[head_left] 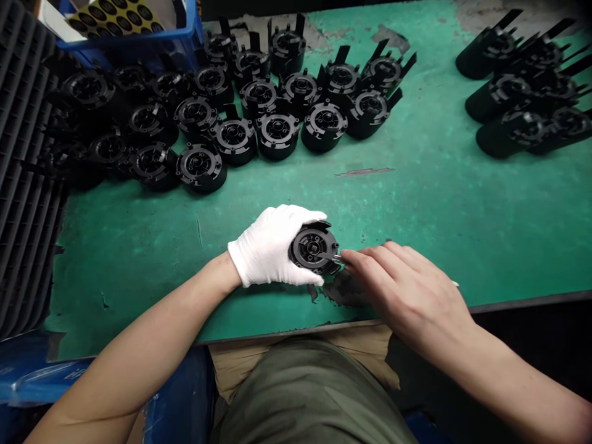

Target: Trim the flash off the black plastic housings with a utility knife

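My left hand [277, 246], in a white glove, is closed around the side of a round black plastic housing [314, 246] near the table's front edge. The housing's ringed face, with a hub and small holes, points up at me. My bare right hand [402, 277] grips a slim metal-tipped tool [330, 256] between thumb and fingers. Its thin tip lies over the inside of the housing's face, right of the hub. Whether the tip touches the plastic I cannot tell. Most of the tool's handle is hidden under my right hand.
Rows of similar black housings [280, 132] stand at the back left, and another group [513, 126] at the right. Behind the left rows is a blue bin [139, 49] with a sheet of round black-and-gold stickers [115, 15]. A dark slatted rack [23, 154] borders the green table [416, 203].
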`<control>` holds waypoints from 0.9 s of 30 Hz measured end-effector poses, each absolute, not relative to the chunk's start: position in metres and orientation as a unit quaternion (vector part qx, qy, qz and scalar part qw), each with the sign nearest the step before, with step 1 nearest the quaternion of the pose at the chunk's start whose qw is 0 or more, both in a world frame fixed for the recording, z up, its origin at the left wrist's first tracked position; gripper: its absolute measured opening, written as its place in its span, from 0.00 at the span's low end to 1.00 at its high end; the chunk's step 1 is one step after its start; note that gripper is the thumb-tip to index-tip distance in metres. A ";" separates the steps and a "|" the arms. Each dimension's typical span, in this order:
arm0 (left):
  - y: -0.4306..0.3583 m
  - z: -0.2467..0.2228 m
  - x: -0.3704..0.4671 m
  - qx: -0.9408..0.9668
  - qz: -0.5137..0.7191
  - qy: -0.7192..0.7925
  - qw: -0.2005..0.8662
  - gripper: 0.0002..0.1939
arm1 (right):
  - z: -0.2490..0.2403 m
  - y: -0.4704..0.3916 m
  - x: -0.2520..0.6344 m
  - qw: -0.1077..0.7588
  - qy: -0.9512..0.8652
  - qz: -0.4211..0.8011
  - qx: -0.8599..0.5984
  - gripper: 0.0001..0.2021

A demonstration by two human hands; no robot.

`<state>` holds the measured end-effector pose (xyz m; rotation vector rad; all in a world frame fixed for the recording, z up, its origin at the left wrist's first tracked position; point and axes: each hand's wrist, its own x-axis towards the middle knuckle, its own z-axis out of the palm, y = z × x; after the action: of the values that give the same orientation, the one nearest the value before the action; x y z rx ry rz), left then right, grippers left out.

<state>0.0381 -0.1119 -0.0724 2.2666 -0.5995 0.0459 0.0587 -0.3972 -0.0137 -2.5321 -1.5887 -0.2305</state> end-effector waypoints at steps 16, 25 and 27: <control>-0.123 -0.076 0.027 0.882 0.121 -0.198 0.411 0.49 | -0.047 -0.390 0.067 0.271 -0.417 -0.059 -0.866 0.10; -0.126 -0.068 0.033 0.903 0.072 -0.189 0.380 0.40 | -0.032 -0.401 0.084 0.146 -0.489 -0.079 -0.856 0.11; -0.125 -0.069 0.033 0.898 0.067 -0.189 0.390 0.42 | -0.031 -0.401 0.084 0.138 -0.492 -0.079 -0.856 0.11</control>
<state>0.0326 -0.1254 -0.0691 2.2829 -0.4815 0.1710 0.0842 -0.4005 -0.0314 -2.4759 -1.4219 -0.2282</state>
